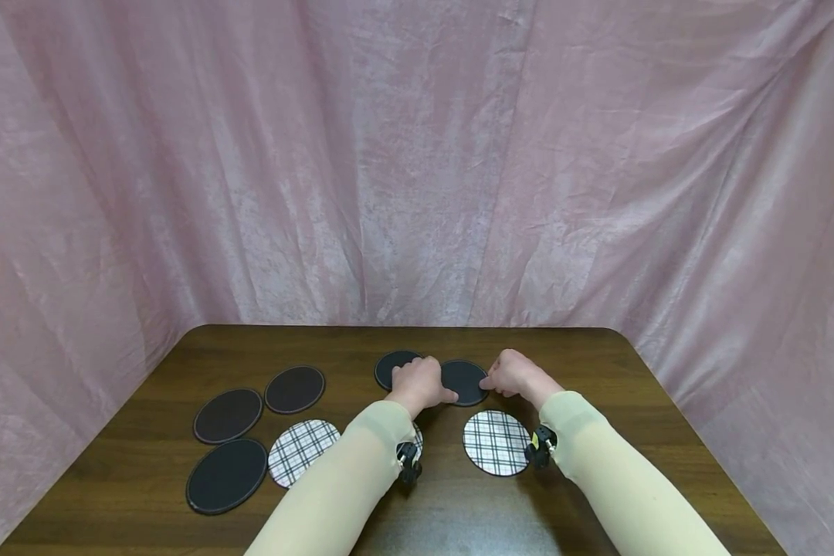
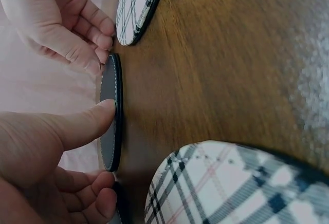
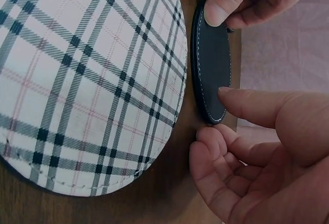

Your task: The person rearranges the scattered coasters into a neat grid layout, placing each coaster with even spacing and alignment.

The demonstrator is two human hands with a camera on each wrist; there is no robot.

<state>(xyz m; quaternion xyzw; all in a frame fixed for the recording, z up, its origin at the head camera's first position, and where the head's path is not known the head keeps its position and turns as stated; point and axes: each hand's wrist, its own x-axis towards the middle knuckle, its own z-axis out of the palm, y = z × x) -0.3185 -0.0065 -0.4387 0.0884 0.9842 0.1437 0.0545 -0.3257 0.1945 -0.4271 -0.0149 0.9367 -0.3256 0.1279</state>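
Observation:
Both hands are at one round black coaster [image 1: 464,383] with pale edge stitching, towards the back of the table. My left hand [image 1: 419,384] grips its left side; in the left wrist view the thumb lies on top of the coaster [image 2: 107,89], fingers curled by the edge. At the opposite side my right hand [image 1: 519,374] pinches the rim, thumb on the upper face [image 3: 215,54] and fingertips at the edge below. A second black coaster [image 1: 389,369] lies just left, partly covered by the left hand. Nearer me is a plaid coaster [image 1: 496,442], in front of the right hand.
On the left of the brown wooden table [image 1: 146,463] lie several black coasters [image 1: 228,415] and a white plaid coaster [image 1: 302,450]. Another plaid coaster [image 2: 221,183] is mostly hidden under the left forearm in the head view. A pink curtain [image 1: 417,170] hangs behind the table.

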